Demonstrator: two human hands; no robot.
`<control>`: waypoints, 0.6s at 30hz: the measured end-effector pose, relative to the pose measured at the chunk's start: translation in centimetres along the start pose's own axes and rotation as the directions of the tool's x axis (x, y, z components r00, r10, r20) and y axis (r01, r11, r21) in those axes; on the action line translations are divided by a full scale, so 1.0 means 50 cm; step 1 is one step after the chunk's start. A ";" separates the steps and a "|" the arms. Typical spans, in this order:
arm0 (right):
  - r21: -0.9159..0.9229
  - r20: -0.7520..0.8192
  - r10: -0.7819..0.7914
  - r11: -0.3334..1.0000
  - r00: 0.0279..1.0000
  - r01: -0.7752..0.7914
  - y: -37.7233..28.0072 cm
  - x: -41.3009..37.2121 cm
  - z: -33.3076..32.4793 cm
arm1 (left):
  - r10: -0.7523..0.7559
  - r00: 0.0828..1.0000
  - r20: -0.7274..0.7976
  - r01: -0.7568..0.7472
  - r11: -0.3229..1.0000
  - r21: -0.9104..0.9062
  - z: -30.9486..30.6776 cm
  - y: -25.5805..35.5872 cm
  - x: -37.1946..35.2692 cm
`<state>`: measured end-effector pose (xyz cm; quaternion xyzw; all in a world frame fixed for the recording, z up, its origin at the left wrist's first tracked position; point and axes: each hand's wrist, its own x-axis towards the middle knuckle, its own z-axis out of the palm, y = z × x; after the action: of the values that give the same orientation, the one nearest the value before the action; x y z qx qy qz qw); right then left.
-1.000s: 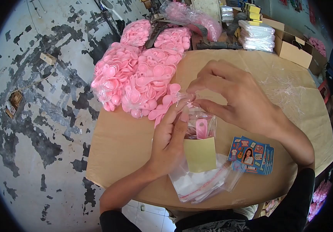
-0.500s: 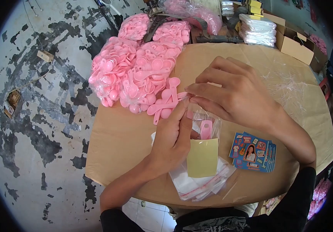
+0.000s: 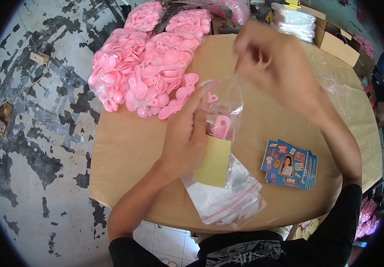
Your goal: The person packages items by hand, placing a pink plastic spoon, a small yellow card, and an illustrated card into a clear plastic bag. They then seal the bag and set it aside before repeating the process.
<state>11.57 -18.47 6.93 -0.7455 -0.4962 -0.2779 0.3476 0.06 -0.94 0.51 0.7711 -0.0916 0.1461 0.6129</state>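
Note:
My left hand (image 3: pixel 185 138) is closed on a clear plastic bag (image 3: pixel 231 100) at the middle of the table. Inside the bag are a pink spoon (image 3: pixel 221 127) and a yellow card (image 3: pixel 213 162). My right hand (image 3: pixel 272 66), smeared by motion, is raised above and to the right of the bag; a thin clear strip seems to hang from its fingers. Below the card lies a stack of flat clear bags (image 3: pixel 232 200). Several loose pink spoons (image 3: pixel 182 93) lie just beyond my left hand.
Big bags of pink spoons (image 3: pixel 143 71) fill the back left of the brown table (image 3: pixel 125 160). Blue printed cards (image 3: pixel 288 164) lie at right. Behind stand packed clear bags (image 3: pixel 293 22) and a cardboard box (image 3: pixel 334 44). Part of another person (image 3: pixel 381 93) shows at far right.
My right hand has moved up and away from my left hand. The clear bag's upper part now stands open to view, and the whole view has shifted slightly.

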 end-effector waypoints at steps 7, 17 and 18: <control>0.227 0.480 0.341 0.841 0.808 -0.490 0.252 0.005 -0.161 | -0.185 0.983 -0.020 0.156 0.881 -0.447 -0.035 0.010 0.029; -0.097 0.365 0.364 0.930 0.857 -0.354 0.271 -0.016 -0.191 | -0.302 0.940 0.157 0.340 0.834 -0.435 -0.049 -0.019 0.034; -0.019 0.384 0.315 0.942 0.868 -0.334 0.241 -0.012 -0.171 | -0.295 0.945 0.139 0.326 0.831 -0.451 -0.046 -0.017 0.033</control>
<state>22.00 -28.80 8.71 -0.8494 -0.4284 -0.0532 0.3036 1.61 1.55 0.73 0.6090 -0.0170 -0.0061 0.7929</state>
